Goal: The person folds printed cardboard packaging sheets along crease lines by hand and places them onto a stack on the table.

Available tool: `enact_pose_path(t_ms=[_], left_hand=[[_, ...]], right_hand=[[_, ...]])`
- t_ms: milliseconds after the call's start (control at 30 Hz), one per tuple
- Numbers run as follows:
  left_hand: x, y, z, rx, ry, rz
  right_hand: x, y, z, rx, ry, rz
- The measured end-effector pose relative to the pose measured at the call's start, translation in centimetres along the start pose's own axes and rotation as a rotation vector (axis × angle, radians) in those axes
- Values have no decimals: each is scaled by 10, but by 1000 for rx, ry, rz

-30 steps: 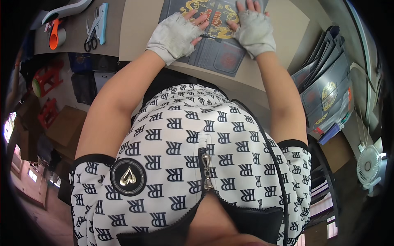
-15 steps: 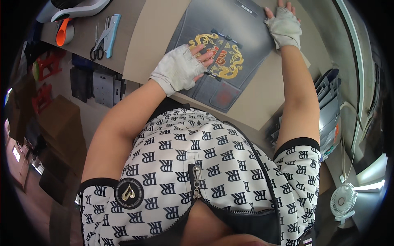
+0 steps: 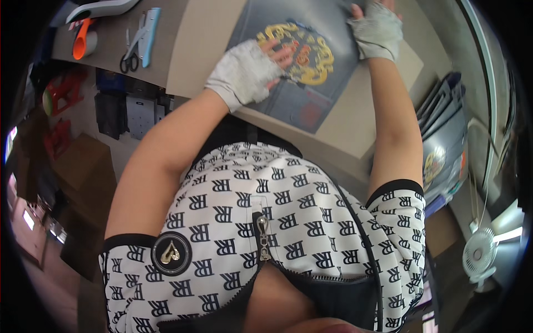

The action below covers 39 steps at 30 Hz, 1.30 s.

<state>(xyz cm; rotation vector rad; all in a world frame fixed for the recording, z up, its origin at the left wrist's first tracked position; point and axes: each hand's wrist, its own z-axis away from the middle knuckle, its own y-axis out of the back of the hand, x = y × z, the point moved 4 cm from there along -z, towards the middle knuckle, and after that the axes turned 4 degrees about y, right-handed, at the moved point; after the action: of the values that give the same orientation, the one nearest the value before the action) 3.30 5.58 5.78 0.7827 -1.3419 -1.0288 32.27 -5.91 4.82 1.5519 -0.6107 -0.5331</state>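
A flat dark grey printed bag or sheet (image 3: 308,105) lies on a tan board (image 3: 355,130). It carries a gold scroll emblem with red in the middle and a red mark in its near corner. My left hand (image 3: 244,75), in a pale fingerless glove, rests on it palm down, fingers spread over the emblem's left part. Farther off, my right hand (image 3: 377,33), gloved alike, lies by the sheet's right edge with its fingers stretched toward the upper rim. Fingertips of the right hand are partly cut off by the picture's edge.
On the table's left are black-handled scissors (image 3: 129,62), a light blue stapler-like hand tool (image 3: 148,39) and an orange tape dispenser (image 3: 82,41). Dark grey bags (image 3: 441,111) stand stacked beside my right arm. A small white fan (image 3: 479,252) is at the lower right. Red stools (image 3: 64,91) stand left.
The whole view has shifted, the table sitting higher in the picture. The grey sheet has slid slightly away and right on the board. My right hand has come a little left.
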Motion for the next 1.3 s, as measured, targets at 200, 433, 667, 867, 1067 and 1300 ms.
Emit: enact_pose_path(t_ms=[200,433,667,867,1067,1300], left_hand=[[6,-9,9,112,22,-92],[12,-9,16,138,45,-144],[17,-18,30,137,53,-172],[21,-18,32,124,76,-182],[25,-25,25,95,64,-253],[24,-23,25,145,63,-244]], right_hand=[[-51,18,109,-187,261,-94],[-103,42,206,-354,495,-193],[-132,45,294,-402,485,-310],[-103,55,307,-284,84,-948],[-20,-36,202,-305,-632,-2066],[-46,-27,241,-628,-682,-1751]])
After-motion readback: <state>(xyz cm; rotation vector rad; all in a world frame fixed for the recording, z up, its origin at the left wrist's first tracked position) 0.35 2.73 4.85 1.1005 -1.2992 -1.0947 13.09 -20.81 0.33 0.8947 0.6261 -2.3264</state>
